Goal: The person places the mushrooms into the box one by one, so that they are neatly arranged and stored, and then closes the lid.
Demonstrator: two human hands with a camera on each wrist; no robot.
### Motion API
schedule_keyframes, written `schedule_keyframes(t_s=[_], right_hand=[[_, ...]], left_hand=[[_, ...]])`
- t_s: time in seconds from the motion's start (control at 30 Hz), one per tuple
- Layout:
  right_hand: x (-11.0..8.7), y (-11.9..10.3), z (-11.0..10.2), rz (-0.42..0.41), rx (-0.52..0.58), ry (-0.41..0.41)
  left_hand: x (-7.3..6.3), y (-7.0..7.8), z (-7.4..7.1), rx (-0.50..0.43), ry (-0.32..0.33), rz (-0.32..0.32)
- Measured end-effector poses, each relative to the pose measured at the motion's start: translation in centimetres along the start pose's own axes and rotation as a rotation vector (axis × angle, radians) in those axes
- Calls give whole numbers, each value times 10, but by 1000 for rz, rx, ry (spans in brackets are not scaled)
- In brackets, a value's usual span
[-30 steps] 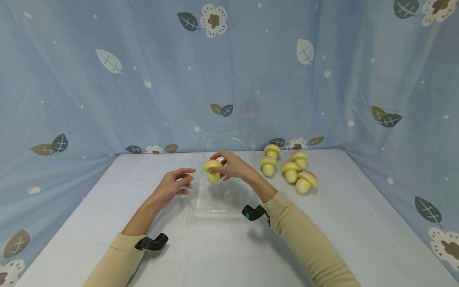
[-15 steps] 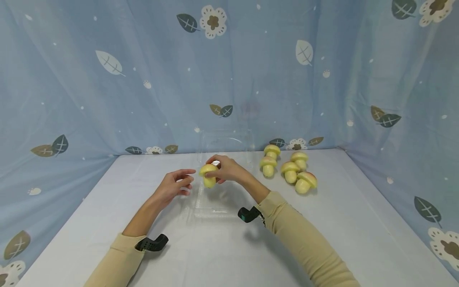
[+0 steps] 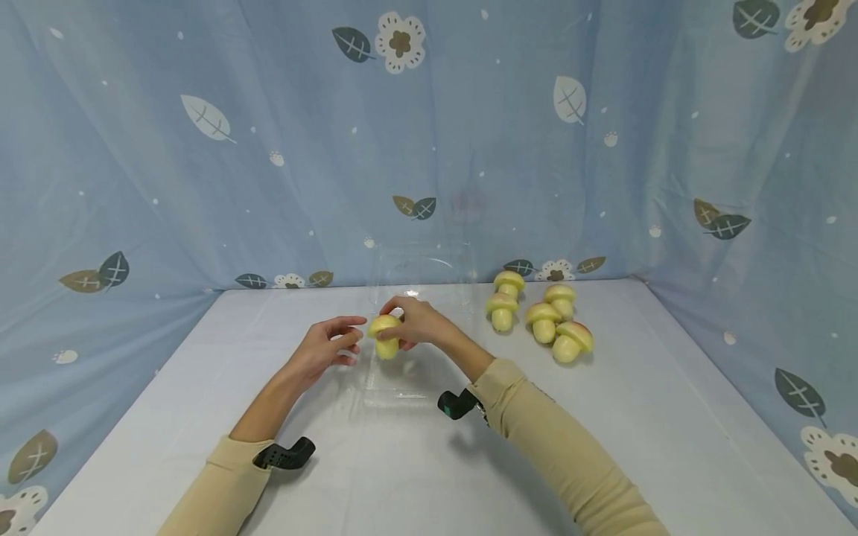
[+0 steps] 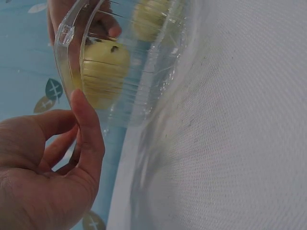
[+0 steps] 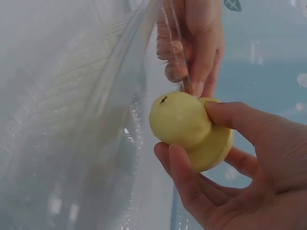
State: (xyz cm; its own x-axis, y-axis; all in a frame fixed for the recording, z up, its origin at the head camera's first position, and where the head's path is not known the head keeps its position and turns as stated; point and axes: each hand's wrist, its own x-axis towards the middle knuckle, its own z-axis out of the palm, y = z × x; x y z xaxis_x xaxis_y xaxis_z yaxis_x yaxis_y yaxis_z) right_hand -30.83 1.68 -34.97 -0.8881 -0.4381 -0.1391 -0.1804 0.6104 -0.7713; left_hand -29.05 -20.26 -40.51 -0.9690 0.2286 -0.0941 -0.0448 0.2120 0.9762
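The right hand [image 3: 417, 321] is pinching a yellow mushroom [image 3: 386, 349] over the left part of a clear plastic container [image 3: 436, 378].
The left hand [image 3: 323, 346] is curving at its left rim, whether gripping I cannot tell; five other mushrooms [image 3: 543, 313] are sitting rightward on the counter [image 3: 536, 447].

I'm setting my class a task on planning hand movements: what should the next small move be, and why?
Probably lower the yellow mushroom gently toward the base of the clear container before loosening the grip. The right hand holds it between thumb and fingers, and the head view shows it within the container's outline, with the lid raised behind.
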Motion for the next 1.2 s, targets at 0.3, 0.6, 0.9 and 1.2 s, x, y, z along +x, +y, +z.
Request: schedule_keyframes(t_s=[0.3, 0.6, 0.9, 1.2], right_hand=[[3, 0, 5, 20, -41, -1], [4, -5, 8, 59, -39, 9], [4, -9, 11, 79, -59, 11], [6, -9, 12, 116, -162, 2]], left_hand=[[-1, 1, 0, -1, 5, -10], [0, 1, -1, 4, -2, -2], [1, 0, -1, -3, 5, -26], [0, 0, 0, 0, 6, -18]])
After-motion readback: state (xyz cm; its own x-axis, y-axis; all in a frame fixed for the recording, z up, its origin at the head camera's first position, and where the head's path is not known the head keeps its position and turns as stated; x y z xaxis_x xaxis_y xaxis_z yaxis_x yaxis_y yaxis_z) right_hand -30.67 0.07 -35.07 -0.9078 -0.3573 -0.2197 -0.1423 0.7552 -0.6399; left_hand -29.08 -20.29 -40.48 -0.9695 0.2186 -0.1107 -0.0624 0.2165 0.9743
